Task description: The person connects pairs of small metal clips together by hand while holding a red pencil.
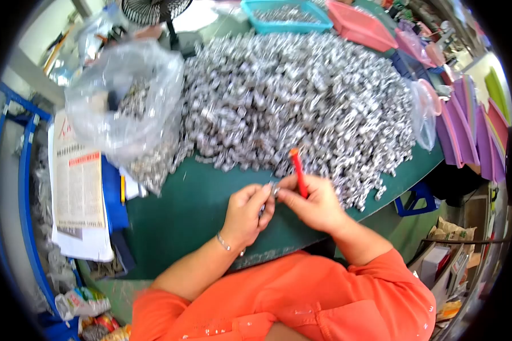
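My left hand [248,215] is closed in a pinch on a small shiny metal piece [275,190] in front of my body. My right hand [317,203] meets it there, thumb and forefinger at the same piece. A red pen-like tool [299,175] is held in my right hand and stands up between thumb and fingers, its orange end upward. Whether its lower tip touches anything is hidden by the hand. Just beyond my hands lies a large heap of small silvery metal pieces [290,96], spread over the green table [196,207].
A clear plastic bag [156,122] with metal pieces stands left of the heap. Behind are a black fan [153,10], a turquoise tray [261,26] and a pink tray [361,28]. Papers [77,182] hang at the left; purple foam sheets [461,122] stand at the right.
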Tool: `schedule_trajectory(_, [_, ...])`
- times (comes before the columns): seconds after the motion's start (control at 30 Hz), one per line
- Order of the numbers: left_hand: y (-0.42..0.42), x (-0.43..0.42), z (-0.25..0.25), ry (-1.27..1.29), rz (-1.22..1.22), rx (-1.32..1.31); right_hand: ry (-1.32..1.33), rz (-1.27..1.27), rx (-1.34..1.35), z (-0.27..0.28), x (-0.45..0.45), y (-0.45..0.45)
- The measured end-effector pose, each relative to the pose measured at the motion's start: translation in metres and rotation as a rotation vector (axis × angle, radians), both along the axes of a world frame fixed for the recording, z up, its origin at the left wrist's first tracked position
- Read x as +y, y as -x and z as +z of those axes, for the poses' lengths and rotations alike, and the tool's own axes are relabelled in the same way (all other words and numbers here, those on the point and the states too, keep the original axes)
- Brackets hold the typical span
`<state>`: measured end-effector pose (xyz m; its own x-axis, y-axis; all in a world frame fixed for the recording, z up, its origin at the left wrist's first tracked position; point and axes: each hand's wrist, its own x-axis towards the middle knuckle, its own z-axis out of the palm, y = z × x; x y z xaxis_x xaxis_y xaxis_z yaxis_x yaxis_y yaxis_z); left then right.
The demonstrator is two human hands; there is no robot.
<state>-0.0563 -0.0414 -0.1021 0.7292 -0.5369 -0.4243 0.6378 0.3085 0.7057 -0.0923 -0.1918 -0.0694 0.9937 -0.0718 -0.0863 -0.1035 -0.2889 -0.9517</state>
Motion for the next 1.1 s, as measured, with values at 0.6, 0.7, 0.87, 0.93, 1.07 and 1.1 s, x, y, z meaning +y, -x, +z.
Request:
schedule_trajectory(0.6, [0.003,0.002,-0.004,0.053,0.031,-0.031,0.071,0.052,-0.119,-0.001,-0.005,-0.005])
schedule_trajectory(0.7, [0.003,0.001,-0.005,0.029,0.018,-0.021,0.187,0.102,-0.177,-0.004,-0.007,-0.006])
schedule_trajectory(0.87, [0.004,0.001,0.0,0.016,-0.024,0.007,0.259,0.125,-0.171,0.003,-0.006,-0.002])
schedule_trajectory(0.93, [0.004,0.0,0.001,0.008,-0.038,-0.002,0.147,0.062,-0.149,0.006,-0.005,0.0])
schedule_trajectory(1.07, [0.002,0.002,0.001,0.017,-0.022,0.028,-0.361,0.038,0.135,0.02,-0.023,0.006])
schedule_trajectory(1.1, [0.001,0.002,0.0,0.008,-0.026,0.034,-0.407,0.036,0.11,0.022,-0.027,0.006])
